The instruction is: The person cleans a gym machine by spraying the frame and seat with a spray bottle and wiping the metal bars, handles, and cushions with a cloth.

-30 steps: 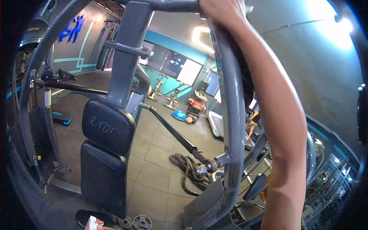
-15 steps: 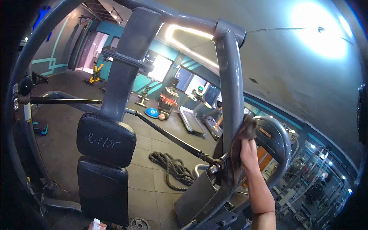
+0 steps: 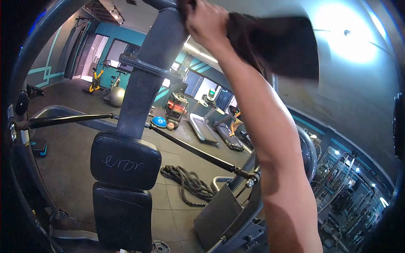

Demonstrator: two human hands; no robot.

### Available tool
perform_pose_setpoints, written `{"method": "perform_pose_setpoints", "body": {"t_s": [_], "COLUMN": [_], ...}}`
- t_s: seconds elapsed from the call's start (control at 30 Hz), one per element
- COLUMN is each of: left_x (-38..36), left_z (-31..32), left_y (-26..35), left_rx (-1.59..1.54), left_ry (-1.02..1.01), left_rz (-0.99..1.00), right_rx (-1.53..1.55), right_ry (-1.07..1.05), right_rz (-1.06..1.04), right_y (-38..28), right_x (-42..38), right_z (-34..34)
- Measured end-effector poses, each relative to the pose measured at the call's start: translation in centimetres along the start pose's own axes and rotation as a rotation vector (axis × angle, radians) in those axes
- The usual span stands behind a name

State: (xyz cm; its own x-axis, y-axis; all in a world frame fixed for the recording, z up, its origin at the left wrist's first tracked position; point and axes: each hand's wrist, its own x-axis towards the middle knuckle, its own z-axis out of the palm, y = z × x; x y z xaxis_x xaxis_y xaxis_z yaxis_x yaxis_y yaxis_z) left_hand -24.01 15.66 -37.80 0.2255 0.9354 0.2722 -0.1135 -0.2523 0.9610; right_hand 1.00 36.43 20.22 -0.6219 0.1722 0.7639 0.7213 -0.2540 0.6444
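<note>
Gym room, dark cloth raised at the top of a machine

Dark floor (image 3: 76,168) runs back to teal walls, where treadmills (image 3: 202,128), a blue half-ball (image 3: 159,122) and a silver ball (image 3: 117,97) stand; a person (image 3: 235,125) is by the treadmills. In the foreground is a grey machine, with a thick leaning post (image 3: 145,80), an upper pad (image 3: 125,162) bearing scrawled letters and a lower pad (image 3: 122,215) just beneath it. A coiled rope (image 3: 190,185) lies on the floor beyond.

The right hand (image 3: 209,23) is up beside the top of the post, its grip closed around a dark cloth (image 3: 278,46). The loose part spreads out to the right of the hand, blurred. Whether the cloth touches the metal cannot be told. The left hand cannot be made out, so its grip is unknown.

As a judgement, work with the cloth looks under way at the upper frame, not finished. The letters remain on the pad, but nothing visible shows which parts are done or how much is left.
</note>
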Motion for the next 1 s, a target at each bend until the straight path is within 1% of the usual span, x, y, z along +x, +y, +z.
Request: {"method": "perform_pose_setpoints", "body": {"t_s": [0.03, 0.07, 0.1, 0.13, 0.2, 0.27, 0.33, 0.4, 0.47, 0.53, 0.57, 0.6, 0.63, 0.67, 0.7, 0.73, 0.8, 0.83, 0.9, 0.93, 0.97, 1.0], "left_x": [0.1, 0.1, 0.0, 0.2, 3.5, 5.2, 8.4, 11.3, 13.8, 16.2, 16.9, 17.4, 18.1, 18.8, 19.1, 19.4, 19.5, 19.8, 20.0, 20.1, 20.9, 20.9], "left_z": [0.3, 0.4, 0.3, 0.7, 2.1, 3.2, 5.8, 8.0, 11.2, 13.1, 14.3, 15.3, 16.1, 16.8, 17.5, 18.1, 19.2, 19.4, 19.7, 19.8, 20.1, 20.3], "left_y": [-0.1, -0.1, 0.0, -0.7, -2.3, 7.4, 10.8, 15.8, 19.9, 23.4, 25.1, 26.5, 27.5, 28.6, 29.4, 30.1, 30.8, 31.2, 32.3, 32.7, 32.6, 32.6], "left_rx": [0.026, 0.055, 0.038, 0.089, 0.150, 0.012, 0.043, -0.023, -0.209, -0.202, -0.263, -0.322, -0.336, -0.348, -0.363, -0.349, -0.316, -0.226, -0.158, -0.128, -0.118, -0.144], "left_ry": [0.016, 0.029, -0.031, 0.019, 0.015, -0.138, -0.077, -0.144, -0.178, -0.221, -0.205, -0.189, -0.221, -0.256, -0.284, -0.283, -0.291, -0.281, -0.266, -0.256, -0.229, -0.228], "left_rz": [0.004, 0.004, -0.006, 0.124, 0.491, 0.423, 0.610, 0.686, 0.659, 0.684, 0.676, 0.661, 0.662, 0.666, 0.673, 0.692, 0.716, 0.734, 0.761, 0.769, 0.808, 0.793], "right_rx": [0.020, 0.007, -0.029, -0.058, -0.091, -0.086, -0.009, 0.123, 0.292, 0.501, 0.638, 0.605, 0.572, 0.593, 0.772, 0.775, 0.741, 0.753, 0.734, 0.686, 0.812, 0.938], "right_ry": [0.116, 0.103, 0.059, 0.021, -0.039, -0.097, -0.151, -0.204, -0.239, -0.267, -0.294, -0.315, -0.333, -0.358, -0.432, -0.580, -0.639, -0.737, -0.929, -0.653, -0.758, -0.778], "right_rz": [-0.063, -0.083, -0.105, -0.123, -0.101, -0.037, 0.068, 0.189, 0.306, 0.384, 0.412, 0.463, 0.517, 0.521, 0.668, 0.727, 0.777, 0.933, 1.252, 1.112, 1.387, 1.555], "right_y": [0.8, 0.7, 1.9, 3.2, 6.6, 10.1, 12.9, 14.0, 13.7, 12.3, 11.1, 10.7, 10.6, 10.9, 10.3, 10.1, 9.6, 9.0, 7.8, 7.4, 7.5, 7.6], "right_x": [1.3, 1.5, 0.6, -0.5, -2.9, -5.6, -8.4, -11.1, -13.6, -16.2, -17.5, -19.4, -21.6, -24.4, -26.9, -29.3, -37.0, -39.6, -44.9, -50.0, -48.6, -46.1], "right_z": [3.5, 3.4, 2.3, 0.8, -2.7, -6.3, -8.9, -10.6, -11.9, -13.3, -14.9, -15.8, -16.4, -17.0, -18.5, -20.4, -22.6, -23.7, -25.8, -24.7, -25.2, -25.7]}}
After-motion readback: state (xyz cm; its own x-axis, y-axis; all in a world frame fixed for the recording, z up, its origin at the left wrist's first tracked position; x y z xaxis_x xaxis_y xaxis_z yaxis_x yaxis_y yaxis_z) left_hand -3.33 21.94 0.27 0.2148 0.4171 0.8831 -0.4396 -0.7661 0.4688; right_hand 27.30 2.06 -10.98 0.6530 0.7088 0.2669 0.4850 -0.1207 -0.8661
